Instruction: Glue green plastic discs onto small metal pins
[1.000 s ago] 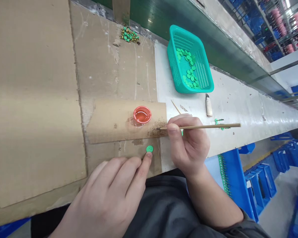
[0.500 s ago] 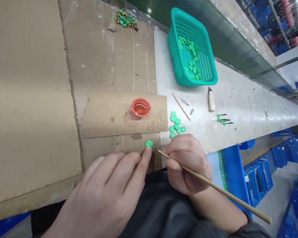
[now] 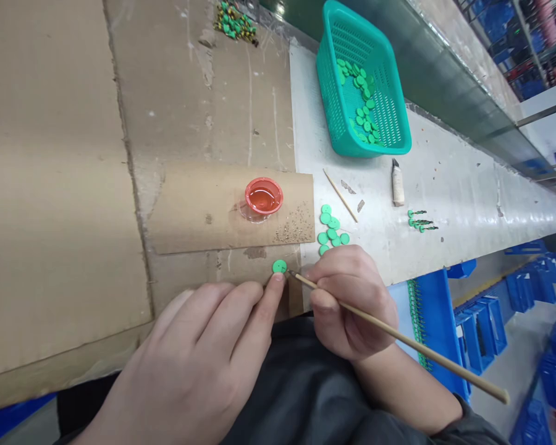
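Observation:
A small round green button [image 3: 279, 266] with tiny holes and a dark mark lies on the brown board. The extended index finger of my left hand [image 3: 213, 340] pins its near edge down; the other fingers rest bent beside it, and the thumb is hidden. Pinched in my right hand [image 3: 352, 303] is a thin wooden-handled paintbrush [image 3: 421, 347]. Its dark pointed tip is just right of the button, a small gap apart. More green buttons [image 3: 332, 234] lie loosely beyond my right hand. A small red cup [image 3: 264, 196] of liquid stands on a cardboard strip [image 3: 189, 210].
A teal basket [image 3: 336, 123] with green buttons stands at the back. A short wooden stick [image 3: 340, 194], a white-wrapped tool [image 3: 397, 185] and several green-headed pieces [image 3: 419, 222] lie to the right. Small green and gold pieces [image 3: 235, 23] are heaped at the far left. Blue bins [image 3: 488, 327] stand right.
The brush tip has drawn back slightly to the right from the button's edge. My left finger stays on the button. The view has shifted a little.

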A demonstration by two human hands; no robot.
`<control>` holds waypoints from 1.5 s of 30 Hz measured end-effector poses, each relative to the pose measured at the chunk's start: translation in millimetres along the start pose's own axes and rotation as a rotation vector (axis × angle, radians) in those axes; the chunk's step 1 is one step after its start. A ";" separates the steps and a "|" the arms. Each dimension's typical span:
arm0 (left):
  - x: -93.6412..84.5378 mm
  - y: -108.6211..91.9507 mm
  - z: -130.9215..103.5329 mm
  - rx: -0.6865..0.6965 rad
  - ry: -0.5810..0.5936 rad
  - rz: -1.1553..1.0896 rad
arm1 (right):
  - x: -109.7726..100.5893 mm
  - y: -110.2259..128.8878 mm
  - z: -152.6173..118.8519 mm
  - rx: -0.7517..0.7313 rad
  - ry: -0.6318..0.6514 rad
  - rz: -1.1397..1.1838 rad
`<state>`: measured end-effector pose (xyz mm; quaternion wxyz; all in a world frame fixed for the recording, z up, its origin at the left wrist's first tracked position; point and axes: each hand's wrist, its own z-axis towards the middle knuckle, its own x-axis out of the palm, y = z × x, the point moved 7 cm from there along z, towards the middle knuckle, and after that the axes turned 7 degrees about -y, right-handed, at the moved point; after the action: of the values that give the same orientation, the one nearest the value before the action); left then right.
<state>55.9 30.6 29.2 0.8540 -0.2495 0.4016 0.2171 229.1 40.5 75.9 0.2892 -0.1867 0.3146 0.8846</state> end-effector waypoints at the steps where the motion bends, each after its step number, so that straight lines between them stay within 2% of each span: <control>1: 0.2 0.3 -0.5 -0.003 0.002 0.001 | -0.1 0.1 -0.4 -0.001 -0.003 0.002; 29: -0.5 -1.1 0.0 0.001 0.013 -0.006 | 1.9 -2.0 2.7 0.007 -0.025 0.025; 38: -1.7 -0.6 -6.0 0.005 0.018 0.017 | 0.4 -12.5 -4.3 0.178 -0.175 0.075; 45: -1.5 -1.0 -1.8 -0.009 0.004 0.014 | -8.4 -20.7 2.0 0.214 -0.343 0.112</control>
<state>54.6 28.5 29.7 0.8506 -0.2506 0.4041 0.2244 248.1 51.7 72.4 0.3072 0.0161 0.3626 0.8797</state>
